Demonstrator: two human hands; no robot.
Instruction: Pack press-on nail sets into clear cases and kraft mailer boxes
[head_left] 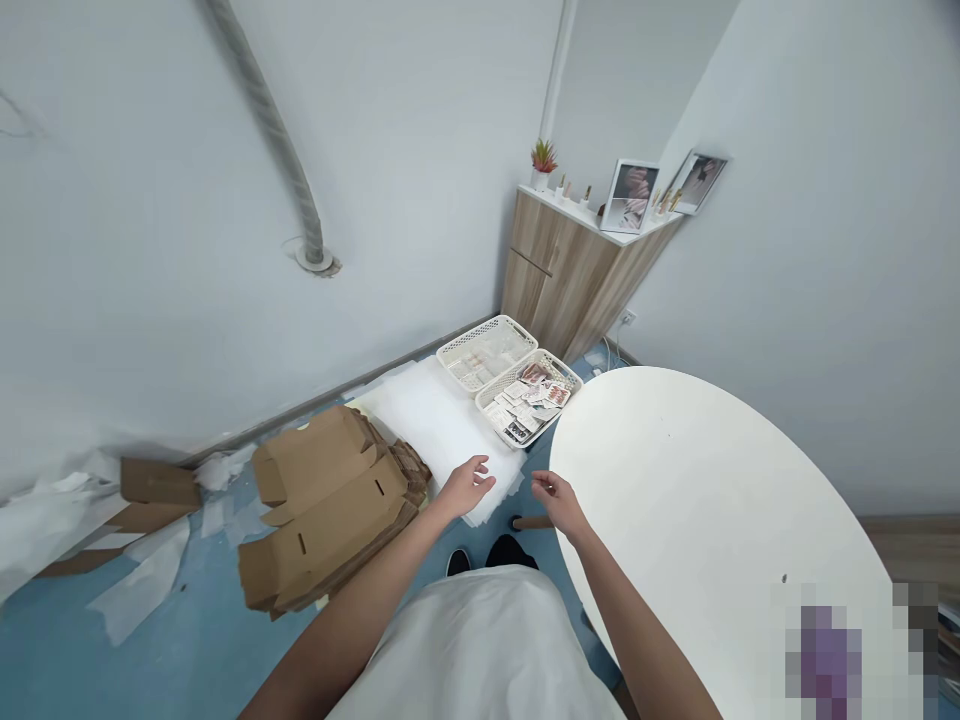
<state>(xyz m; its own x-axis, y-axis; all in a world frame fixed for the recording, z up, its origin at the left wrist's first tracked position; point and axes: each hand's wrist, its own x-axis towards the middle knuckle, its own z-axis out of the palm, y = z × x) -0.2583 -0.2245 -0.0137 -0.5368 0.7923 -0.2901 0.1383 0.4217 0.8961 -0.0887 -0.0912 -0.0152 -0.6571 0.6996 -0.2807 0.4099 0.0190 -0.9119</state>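
Observation:
My left hand (466, 487) hovers over the near edge of a stack of white sheets (439, 420), its fingers apart and nothing in it. My right hand (556, 498) is raised beside the left edge of the round white table (675, 470), with fingers loosely curled but apart and holding nothing. Beyond both hands, a white basket (491, 402) contains many small printed cards. Against it lies a second white basket (444, 358) with pale packets inside. Flattened brown cardboard boxes (322, 500) are piled left of the sheets.
A wooden cabinet (559, 265) in the corner bears a potted plant (543, 165), small bottles and picture frames (631, 197). Torn paper (154, 560) and an open carton (154, 485) lie on the blue floor at left. A pixelated patch covers the lower right.

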